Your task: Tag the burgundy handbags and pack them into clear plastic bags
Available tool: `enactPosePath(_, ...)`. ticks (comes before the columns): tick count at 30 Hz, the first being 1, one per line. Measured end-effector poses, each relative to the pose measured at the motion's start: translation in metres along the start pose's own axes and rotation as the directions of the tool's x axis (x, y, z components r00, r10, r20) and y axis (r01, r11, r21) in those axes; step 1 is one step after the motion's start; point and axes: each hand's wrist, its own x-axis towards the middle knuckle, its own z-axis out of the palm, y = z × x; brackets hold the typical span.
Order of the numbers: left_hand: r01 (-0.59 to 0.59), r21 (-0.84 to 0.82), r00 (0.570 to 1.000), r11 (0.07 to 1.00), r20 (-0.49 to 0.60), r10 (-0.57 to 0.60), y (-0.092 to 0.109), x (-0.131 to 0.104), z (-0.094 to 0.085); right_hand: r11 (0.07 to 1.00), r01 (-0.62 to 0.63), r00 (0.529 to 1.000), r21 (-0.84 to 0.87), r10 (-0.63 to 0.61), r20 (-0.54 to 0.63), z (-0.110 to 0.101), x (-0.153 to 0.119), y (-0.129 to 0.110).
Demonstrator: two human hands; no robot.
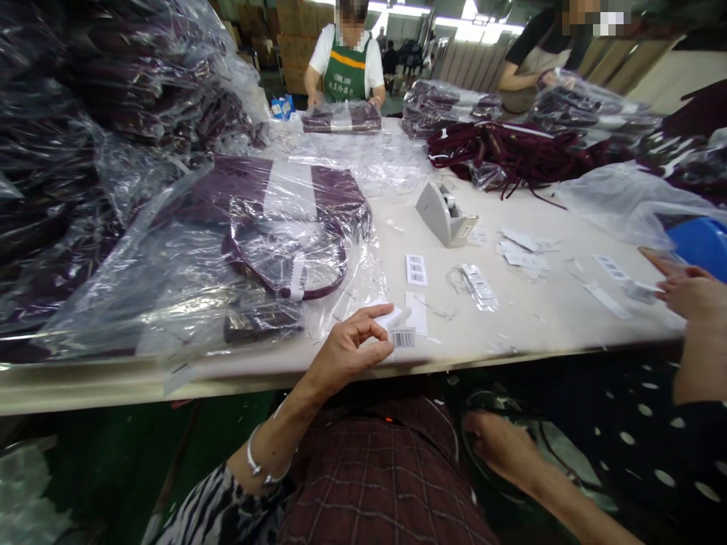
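My left hand (355,341), with a bangle at the wrist, is at the front edge of the table. Its thumb and a curled finger close on the edge of a small white barcode label (404,338), while the index finger points forward over a folded white paper slip (387,313). Below the table edge, on the right of my lap, is my right hand (500,446), dim and blurred beside clear plastic (568,454); its fingers are hard to make out. Left of my left hand lies a maroon handbag (335,189) in clear plastic, its looped handle toward me.
A grey tape dispenser (446,214), barcode cards (416,269) and a bundle of tags (480,286) lie on the table (363,363). Bagged maroon goods (141,76) pile up at left. A co-worker's hand (693,291) is at right; two other people stand across the table.
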Motion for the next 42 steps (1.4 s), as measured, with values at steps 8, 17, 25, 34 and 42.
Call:
enactPosePath(8, -0.046, 0.118, 0.993, 0.992, 0.110, 0.033, 0.000, 0.001, 0.011, 0.826, 0.477, 0.842, 0.302, -0.330, -0.428, -0.119, -0.011, -0.141)
enactPosePath(17, -0.086, 0.178, 0.992, 0.980, 0.108, 0.068, 0.000, -0.001, 0.012, 0.851, 0.448, 0.893, 0.274, -0.441, -0.090, -0.117, 0.007, -0.163)
enactPosePath(25, -0.126, 0.460, 0.982, 0.879, -0.067, 0.176, -0.008, 0.003, 0.005, 0.878, 0.267, 0.957, 0.398, -0.291, 0.000, -0.126, 0.012, -0.158)
enactPosePath(34, 0.030, 0.491, 0.999, 0.871, -0.033, -0.016, 0.007, -0.008, -0.022, 0.872, 0.167, 0.982, 0.460, -0.191, 0.007, -0.161, 0.055, -0.121)
enactPosePath(42, -0.270, 0.935, 0.955, 0.231, 0.290, -0.060, -0.004, 0.022, 0.030, 0.889, 0.175, 0.962, 0.422, -0.245, 0.117, -0.164, 0.097, -0.130)
